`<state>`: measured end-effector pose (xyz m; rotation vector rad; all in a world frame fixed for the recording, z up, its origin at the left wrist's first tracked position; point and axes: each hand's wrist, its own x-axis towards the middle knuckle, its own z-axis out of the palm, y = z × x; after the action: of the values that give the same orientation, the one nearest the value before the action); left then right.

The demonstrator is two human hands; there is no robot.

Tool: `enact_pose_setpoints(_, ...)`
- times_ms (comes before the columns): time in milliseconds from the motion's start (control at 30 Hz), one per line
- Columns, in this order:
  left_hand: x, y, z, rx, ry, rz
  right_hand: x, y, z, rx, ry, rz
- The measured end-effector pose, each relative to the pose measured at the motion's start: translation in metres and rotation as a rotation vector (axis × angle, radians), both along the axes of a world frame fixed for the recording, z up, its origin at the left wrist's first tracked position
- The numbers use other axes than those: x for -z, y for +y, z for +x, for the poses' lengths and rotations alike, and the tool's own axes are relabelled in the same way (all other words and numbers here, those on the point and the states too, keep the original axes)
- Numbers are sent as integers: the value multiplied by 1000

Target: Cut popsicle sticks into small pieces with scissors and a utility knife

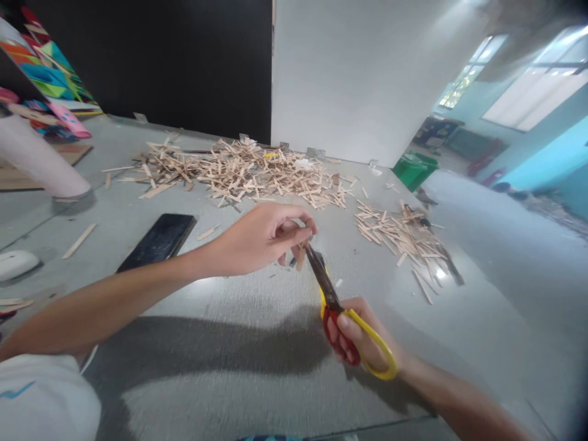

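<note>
My right hand (351, 334) grips a pair of scissors (324, 278) with one red and one yellow handle loop. The blades point up and away, and their tips reach the fingertips of my left hand (271, 236). Pinched in those left fingers is a short wooden stick (301, 257), mostly hidden by the fingers. Both hands are above the grey table (220, 355). Beyond them spreads a large heap of cut wooden sticks (248, 174), and a smaller pile of sticks (397, 229) lies to the right.
A dark phone (158, 242) lies left of my left hand, near a single wooden stick (79, 241) and a white mouse (17, 264). A white cylinder (43, 156) stands at the far left. Black and white panels (358, 79) rise behind the heap; a green bin (416, 170) is beyond the table's right edge.
</note>
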<state>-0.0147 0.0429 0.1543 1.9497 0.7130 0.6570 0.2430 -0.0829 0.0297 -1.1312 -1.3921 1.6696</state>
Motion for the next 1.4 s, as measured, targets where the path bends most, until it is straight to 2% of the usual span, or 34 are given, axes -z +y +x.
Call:
enact_pose_setpoints(400,-6,2,-6,25,165,213,6,9,4,-53,17,-34)
enact_pose_setpoints(567,0,7,-6,24,221,322,9,13,8,-88,-39,7)
enact_pose_setpoints(767,7,12,-5,37,302,412,1,17,8,-89,-119,43)
enact_pose_setpoints(900,7,16,-4,55,309,348,-3,18,7,-111,-96,38)
enact_pose_setpoints(1033,12,20,-5,115,305,290,3,19,9,-157,-70,5)
enact_pose_setpoints(1233,15,23,-4,22,328,300,16,28,13,-64,68,27)
enact_pose_setpoints(1400,12,23,-7,65,315,260,15,30,14,-96,41,33)
